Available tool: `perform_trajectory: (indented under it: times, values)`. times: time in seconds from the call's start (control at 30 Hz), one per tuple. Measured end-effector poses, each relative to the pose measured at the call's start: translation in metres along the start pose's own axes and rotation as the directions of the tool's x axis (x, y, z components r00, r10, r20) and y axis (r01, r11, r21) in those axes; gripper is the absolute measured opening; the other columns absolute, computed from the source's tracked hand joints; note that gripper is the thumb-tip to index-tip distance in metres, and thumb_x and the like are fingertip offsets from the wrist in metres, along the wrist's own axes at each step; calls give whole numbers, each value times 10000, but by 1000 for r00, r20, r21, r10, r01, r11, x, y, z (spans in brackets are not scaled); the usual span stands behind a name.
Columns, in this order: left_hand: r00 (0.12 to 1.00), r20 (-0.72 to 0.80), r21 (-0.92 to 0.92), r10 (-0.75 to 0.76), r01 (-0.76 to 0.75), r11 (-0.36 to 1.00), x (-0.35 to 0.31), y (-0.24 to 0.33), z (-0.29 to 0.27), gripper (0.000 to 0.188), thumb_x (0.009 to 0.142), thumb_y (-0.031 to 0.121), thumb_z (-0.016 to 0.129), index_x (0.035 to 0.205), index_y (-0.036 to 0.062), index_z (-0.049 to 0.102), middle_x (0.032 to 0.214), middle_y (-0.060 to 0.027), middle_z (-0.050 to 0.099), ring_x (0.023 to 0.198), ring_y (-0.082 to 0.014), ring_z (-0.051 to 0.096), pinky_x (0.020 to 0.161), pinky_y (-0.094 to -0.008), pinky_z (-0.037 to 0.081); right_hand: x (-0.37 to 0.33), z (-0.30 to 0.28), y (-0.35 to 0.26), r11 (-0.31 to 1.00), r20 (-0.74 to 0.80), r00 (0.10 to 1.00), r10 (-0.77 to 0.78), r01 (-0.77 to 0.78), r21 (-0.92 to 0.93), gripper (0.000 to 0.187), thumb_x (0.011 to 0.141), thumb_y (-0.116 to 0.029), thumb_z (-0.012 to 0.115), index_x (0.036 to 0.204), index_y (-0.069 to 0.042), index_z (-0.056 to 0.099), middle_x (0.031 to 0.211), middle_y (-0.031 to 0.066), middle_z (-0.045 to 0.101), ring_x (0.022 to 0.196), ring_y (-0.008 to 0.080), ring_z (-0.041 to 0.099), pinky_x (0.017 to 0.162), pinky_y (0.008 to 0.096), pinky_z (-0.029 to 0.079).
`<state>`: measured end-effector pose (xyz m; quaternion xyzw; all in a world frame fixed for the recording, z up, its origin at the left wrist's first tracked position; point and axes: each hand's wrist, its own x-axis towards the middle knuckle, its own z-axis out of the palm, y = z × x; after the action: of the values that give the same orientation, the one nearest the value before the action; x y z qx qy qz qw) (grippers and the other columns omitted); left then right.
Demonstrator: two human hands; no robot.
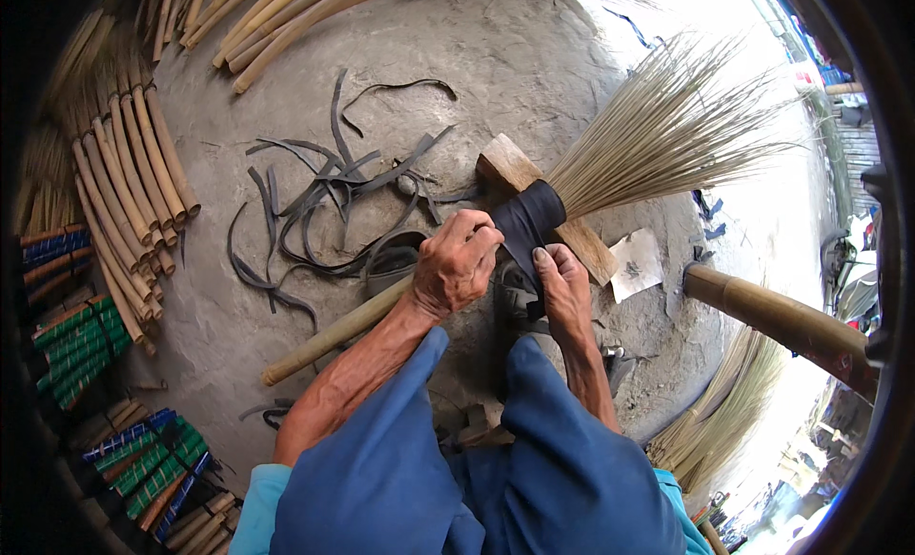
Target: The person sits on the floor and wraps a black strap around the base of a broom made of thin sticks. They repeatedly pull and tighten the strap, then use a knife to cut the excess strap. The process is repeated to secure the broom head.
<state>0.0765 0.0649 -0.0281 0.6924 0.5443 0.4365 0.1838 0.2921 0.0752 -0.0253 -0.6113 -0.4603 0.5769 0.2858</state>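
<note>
A broom with pale, stiff bristles (662,131) lies aslant in front of me, its bamboo handle (334,334) running down to the left. Dark rubber-like strip (526,221) is wound around its neck. My left hand (459,261) is closed around the broom just below the winding, fingers curled over the top. Between thumb and fingers, my right hand (562,283) pinches the strip's loose end, beside the neck. Under the wrapped part sits a wooden block (588,252). My left palm and its inner fingers are hidden.
Loose black strips (329,188) lie tangled on the grey floor (515,73). Bamboo-handled brooms (133,164) and coloured bundles (152,464) line the left side. A thick bamboo pole (767,317) juts in from the right, near a bristle bundle (720,417) and a scrap of paper (637,264).
</note>
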Motion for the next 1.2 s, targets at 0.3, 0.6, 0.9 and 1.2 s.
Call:
perform_trajectory:
  times: [0.3,0.6,0.9,1.2]
  values:
    - [975,19,-2,-222,222,975,15,-19,-12,133,900,84,712,1022,38,685,971,-165,700,872,-401,735,769,-485,588,37,22,-15,960,20,987,-159,160,-229,446,1117,-363,681,881,3,584,743,45,485,744,126,460,669,354,436]
    - [759,237,400,-607,493,773,16,-2,7,559,864,136,784,1296,14,450,940,-253,750,943,-536,746,855,-622,589,39,29,-30,989,50,996,-73,79,-124,436,1117,-365,706,832,-65,571,734,-8,461,716,74,423,617,313,386]
    - [712,315,405,-627,496,768,23,-15,7,445,873,230,862,1132,10,575,1016,-297,787,1024,-518,771,885,-632,597,4,32,-54,672,237,942,239,-336,660,220,1065,-328,769,1117,-149,653,867,-44,587,585,85,503,526,265,433]
    - [746,298,420,-595,458,784,20,-21,7,442,882,290,871,1091,-3,614,1013,-327,775,989,-561,751,838,-661,586,-7,28,-62,704,191,955,228,-297,645,224,1088,-325,740,1033,-147,615,807,-56,544,572,71,466,506,266,399]
